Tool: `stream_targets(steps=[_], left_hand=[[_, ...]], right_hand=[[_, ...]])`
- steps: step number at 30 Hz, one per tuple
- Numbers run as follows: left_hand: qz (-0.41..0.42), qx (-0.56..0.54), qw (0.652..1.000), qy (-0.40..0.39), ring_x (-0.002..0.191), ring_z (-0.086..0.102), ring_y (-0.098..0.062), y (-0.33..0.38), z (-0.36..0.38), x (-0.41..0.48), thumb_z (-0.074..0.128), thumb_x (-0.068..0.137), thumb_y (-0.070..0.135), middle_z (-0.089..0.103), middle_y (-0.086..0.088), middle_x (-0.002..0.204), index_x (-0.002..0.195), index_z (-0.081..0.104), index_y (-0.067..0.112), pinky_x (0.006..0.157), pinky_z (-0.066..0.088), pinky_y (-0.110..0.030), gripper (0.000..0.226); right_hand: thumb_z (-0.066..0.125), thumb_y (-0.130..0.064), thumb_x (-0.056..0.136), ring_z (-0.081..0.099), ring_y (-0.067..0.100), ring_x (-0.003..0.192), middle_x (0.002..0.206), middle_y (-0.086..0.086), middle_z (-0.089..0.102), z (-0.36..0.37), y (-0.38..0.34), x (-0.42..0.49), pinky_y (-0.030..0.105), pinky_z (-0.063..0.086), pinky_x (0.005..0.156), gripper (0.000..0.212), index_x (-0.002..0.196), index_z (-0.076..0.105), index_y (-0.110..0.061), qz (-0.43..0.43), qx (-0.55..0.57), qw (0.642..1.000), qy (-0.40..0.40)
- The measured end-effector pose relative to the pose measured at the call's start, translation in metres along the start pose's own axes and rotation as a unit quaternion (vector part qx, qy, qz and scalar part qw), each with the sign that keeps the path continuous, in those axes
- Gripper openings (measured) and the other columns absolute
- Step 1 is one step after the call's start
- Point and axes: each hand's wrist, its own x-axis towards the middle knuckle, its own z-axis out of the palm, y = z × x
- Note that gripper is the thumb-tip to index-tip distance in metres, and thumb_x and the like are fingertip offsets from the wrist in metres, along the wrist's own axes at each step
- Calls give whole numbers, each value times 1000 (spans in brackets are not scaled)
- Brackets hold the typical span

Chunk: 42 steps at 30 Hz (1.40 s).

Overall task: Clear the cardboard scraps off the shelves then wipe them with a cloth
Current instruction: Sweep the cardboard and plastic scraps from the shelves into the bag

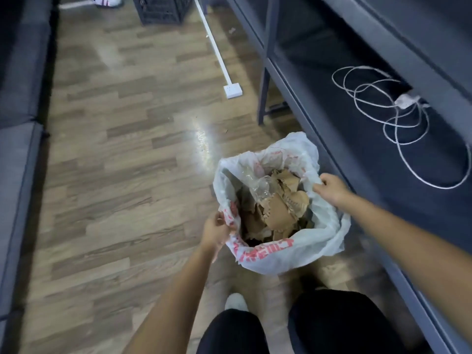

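Note:
A white plastic bag [324,226] with red print stands open on the wooden floor beside the dark shelf unit. Brown cardboard scraps [278,213] and a bit of clear plastic fill it. My left hand [217,232] pinches the bag's left rim. My right hand [332,189] grips the right rim, holding the mouth open. The dark shelf [357,139] runs along the right; no scraps show on its visible part. No cloth is in view.
A coiled white cable with a plug [398,118] lies on the shelf. A white power strip [232,90] lies on the floor, a black crate [163,8] beyond it. Another dark shelf unit [18,123] lines the left. Someone's shoes [107,0] show at the top.

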Motion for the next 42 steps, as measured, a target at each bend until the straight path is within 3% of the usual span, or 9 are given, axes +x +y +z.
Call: stream_targets(steps=[6,10,14,18,22,28,32,37,42], left_hand=[[-30,-8,999,31,64,48,-11,-82,1,38,52,82,-16,52,-1,72,70,47,17,55,41,-22,35],[-54,-23,997,39,73,50,-16,-126,-6,50,53,82,-15,53,0,75,76,49,13,65,44,-28,29],[-69,-21,996,54,74,51,-15,-156,-7,58,50,81,-19,53,-1,80,84,50,9,71,46,-28,27],[-78,-38,995,54,69,52,-7,-168,-2,63,50,83,-16,53,3,81,80,49,17,58,49,-12,33],[-78,-42,994,61,90,53,-23,-169,-5,74,51,83,-16,53,-11,98,86,51,9,89,49,-43,25],[-90,-21,995,36,93,49,-23,-174,-6,72,50,82,-17,51,-11,99,77,48,19,91,46,-44,36],[-113,-24,992,42,95,53,-24,-179,-4,72,53,83,-13,54,-13,105,95,49,7,95,47,-48,24],[-147,-9,987,62,119,52,-34,-180,-5,69,62,83,0,53,-21,127,120,48,-3,103,42,-47,40],[-142,-14,986,90,123,48,-29,-171,-12,59,61,86,8,50,-17,133,128,44,0,103,41,-38,46]], right_hand=[[53,-9,87,42,22,75,67,7,42,96,50,24,30,27,58,26,64,40,-9,22,-31,998,-53],[52,-9,87,44,24,76,81,14,47,145,69,32,30,30,66,13,77,46,-6,24,-30,997,-68],[54,-11,87,42,22,72,70,11,44,176,83,35,30,29,61,24,67,41,-10,33,-41,994,-93],[57,-13,87,42,21,70,68,8,44,188,91,38,29,23,50,31,63,37,-15,38,-60,993,-96],[56,-12,87,44,22,73,79,14,49,198,90,44,30,27,59,16,74,46,-9,32,-61,992,-105],[53,-11,87,58,35,92,99,23,62,204,97,36,31,34,67,18,99,56,3,40,-49,991,-116],[52,-12,88,56,34,95,103,22,61,204,96,34,32,36,69,20,101,55,1,47,-56,991,-112],[54,-19,88,55,33,100,112,20,59,201,94,28,33,37,72,30,113,50,-3,58,-86,990,-100],[54,-17,87,42,35,121,131,18,47,190,74,19,39,38,93,43,126,43,-5,27,-107,994,-23]])
